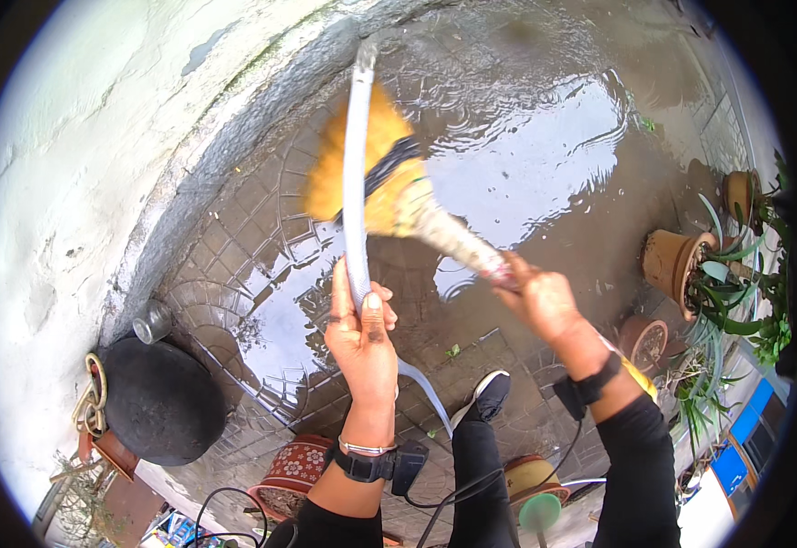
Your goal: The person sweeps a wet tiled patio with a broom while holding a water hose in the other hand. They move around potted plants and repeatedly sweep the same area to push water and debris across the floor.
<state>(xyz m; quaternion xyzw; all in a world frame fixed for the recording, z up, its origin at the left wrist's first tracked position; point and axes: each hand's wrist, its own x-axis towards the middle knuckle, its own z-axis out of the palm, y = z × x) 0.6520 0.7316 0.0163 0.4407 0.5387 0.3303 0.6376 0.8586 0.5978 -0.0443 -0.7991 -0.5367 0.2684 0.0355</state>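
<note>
A whitish braided plastic hose [356, 185] runs up from my left hand [364, 335], which grips it with the thumb on top. Water [367, 55] shows at the hose's far end, beside the foot of the wall. My right hand [542, 298] is wrapped around the handle of a straw hand broom [398, 185], bound with a dark band. Its yellow bristles are blurred and partly hidden behind the hose. More of the hose trails below my left wrist towards my shoe [489, 396]. Wet paving [234, 226] with puddled water [515, 178] lies beneath both hands.
A whitewashed wall [70, 171] curves along the left. Near it stand a glass jar [153, 321] and a large dark rounded vessel [159, 401]. Potted plants [679, 267] line the right side. A red flowered pot [296, 472] and a yellowish pot [530, 474] stand near my legs.
</note>
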